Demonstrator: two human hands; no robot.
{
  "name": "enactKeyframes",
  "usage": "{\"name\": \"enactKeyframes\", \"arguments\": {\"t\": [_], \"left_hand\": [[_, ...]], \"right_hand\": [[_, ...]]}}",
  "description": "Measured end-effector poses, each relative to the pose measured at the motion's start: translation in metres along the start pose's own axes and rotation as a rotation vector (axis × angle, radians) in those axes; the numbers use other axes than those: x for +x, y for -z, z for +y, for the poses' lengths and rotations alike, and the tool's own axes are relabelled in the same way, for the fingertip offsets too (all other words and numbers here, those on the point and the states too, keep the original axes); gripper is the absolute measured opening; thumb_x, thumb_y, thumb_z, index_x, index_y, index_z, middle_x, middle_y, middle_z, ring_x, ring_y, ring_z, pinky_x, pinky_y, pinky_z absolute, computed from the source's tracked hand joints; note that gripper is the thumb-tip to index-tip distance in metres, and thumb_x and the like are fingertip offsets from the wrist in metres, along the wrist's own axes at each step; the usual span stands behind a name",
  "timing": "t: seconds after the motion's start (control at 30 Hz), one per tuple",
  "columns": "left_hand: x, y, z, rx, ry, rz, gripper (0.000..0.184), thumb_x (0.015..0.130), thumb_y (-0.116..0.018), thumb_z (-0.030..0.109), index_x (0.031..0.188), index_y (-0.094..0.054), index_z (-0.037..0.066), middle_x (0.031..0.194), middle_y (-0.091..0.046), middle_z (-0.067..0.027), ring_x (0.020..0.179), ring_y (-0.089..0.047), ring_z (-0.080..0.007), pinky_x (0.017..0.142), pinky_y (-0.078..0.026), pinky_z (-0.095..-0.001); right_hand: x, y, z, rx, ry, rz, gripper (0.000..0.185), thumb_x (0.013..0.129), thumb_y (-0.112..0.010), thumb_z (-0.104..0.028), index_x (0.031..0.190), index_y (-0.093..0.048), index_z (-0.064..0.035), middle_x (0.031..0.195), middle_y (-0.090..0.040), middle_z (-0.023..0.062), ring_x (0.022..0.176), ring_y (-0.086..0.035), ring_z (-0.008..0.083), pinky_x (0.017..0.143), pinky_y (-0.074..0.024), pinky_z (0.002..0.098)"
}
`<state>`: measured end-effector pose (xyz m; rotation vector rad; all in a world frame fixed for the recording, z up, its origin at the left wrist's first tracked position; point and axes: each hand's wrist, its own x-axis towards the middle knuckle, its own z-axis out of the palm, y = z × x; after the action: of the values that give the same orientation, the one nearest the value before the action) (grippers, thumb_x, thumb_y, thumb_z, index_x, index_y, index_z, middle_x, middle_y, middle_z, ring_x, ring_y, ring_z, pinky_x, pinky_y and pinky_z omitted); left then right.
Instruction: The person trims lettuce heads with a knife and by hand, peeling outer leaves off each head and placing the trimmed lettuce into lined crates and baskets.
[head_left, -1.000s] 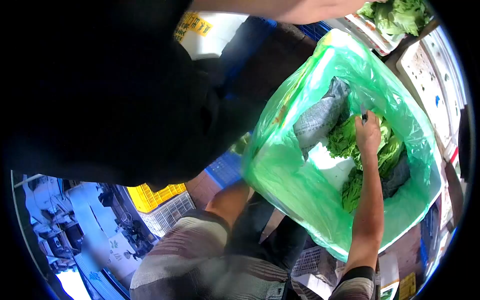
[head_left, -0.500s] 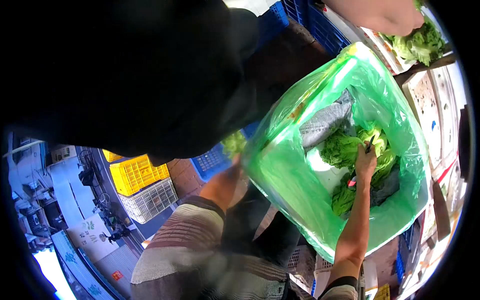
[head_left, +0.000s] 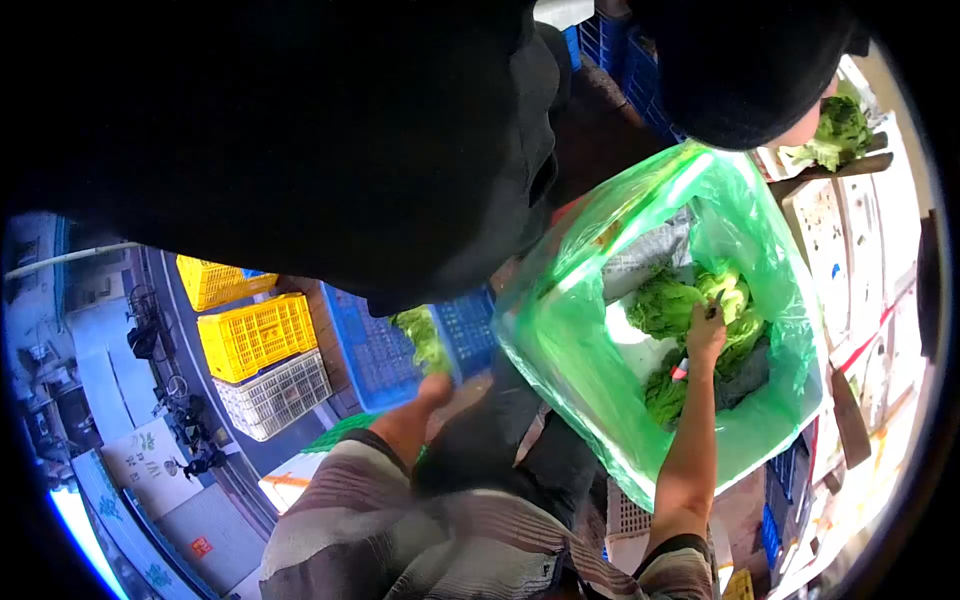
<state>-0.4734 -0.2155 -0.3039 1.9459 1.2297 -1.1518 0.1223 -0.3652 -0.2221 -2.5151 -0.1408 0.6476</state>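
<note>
My left hand [head_left: 435, 388] is closed on a leafy green lettuce [head_left: 425, 340] over the blue crate [head_left: 370, 350]. Inside a box lined with a green plastic bag [head_left: 570, 350], my right hand [head_left: 706, 335] is closed round a small dark tool [head_left: 713, 303], whose exact shape is unclear. It is at the heads of lettuce [head_left: 665, 305] lying in the bag. A small pink and white object [head_left: 681, 370] shows beside my right wrist. Grey printed wrapping [head_left: 645, 260] lies along the upper left inside the bag, with more dark grey wrapping at the lower right.
A person in black clothing [head_left: 400, 150] fills the upper left, close to the bag. Another dark-clad part of a person [head_left: 750, 70] is at the upper right, near more lettuce [head_left: 838, 135]. Yellow crates [head_left: 260, 337] and a white crate [head_left: 275, 395] stand at the left.
The view has shifted, showing more of the blue crate. My left hand, earlier hidden or blurred, now shows with lettuce over that crate. At the upper right, a bare arm has given way to a dark shape.
</note>
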Motion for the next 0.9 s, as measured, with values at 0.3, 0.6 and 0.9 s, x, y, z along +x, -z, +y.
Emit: {"name": "enactKeyframes", "arguments": {"t": [0.3,0.6,0.9], "left_hand": [[0.002,-0.063,-0.028,-0.422,-0.036,-0.177,0.043,0.086,-0.064,0.031,0.122,-0.065,0.006,0.109,-0.069,-0.0233,0.105,-0.066,-0.0395,0.089,-0.052,-0.0478],[-0.062,0.187,0.106,-0.882,-0.292,0.375,0.048,0.090,-0.069,0.032,0.122,-0.063,-0.003,0.113,-0.069,-0.0213,0.104,-0.067,-0.0306,0.091,-0.052,-0.0391],[-0.183,0.257,0.188,-1.548,-0.507,-0.004,0.072,0.092,-0.068,0.028,0.150,-0.035,0.001,0.139,-0.053,-0.0124,0.124,-0.053,-0.0213,0.100,-0.044,-0.0347]], "right_hand": [[-0.021,0.006,-0.013,0.005,-0.028,0.062,0.043,0.088,-0.067,-0.031,0.107,-0.062,0.0067,0.082,-0.065,0.0172,0.072,-0.059,0.0302,0.071,-0.0462,0.0446],[-0.119,0.090,-0.056,0.484,-0.074,0.131,0.033,0.093,-0.068,-0.026,0.109,-0.060,0.0014,0.081,-0.057,0.0024,0.063,-0.051,0.0106,0.052,-0.0443,0.0263],[-0.227,0.145,-0.154,1.055,-0.244,-0.359,0.023,0.098,-0.061,-0.025,0.107,-0.056,-0.0046,0.068,-0.056,0.0017,0.043,-0.050,0.0121,0.046,-0.0539,0.0324]]}}
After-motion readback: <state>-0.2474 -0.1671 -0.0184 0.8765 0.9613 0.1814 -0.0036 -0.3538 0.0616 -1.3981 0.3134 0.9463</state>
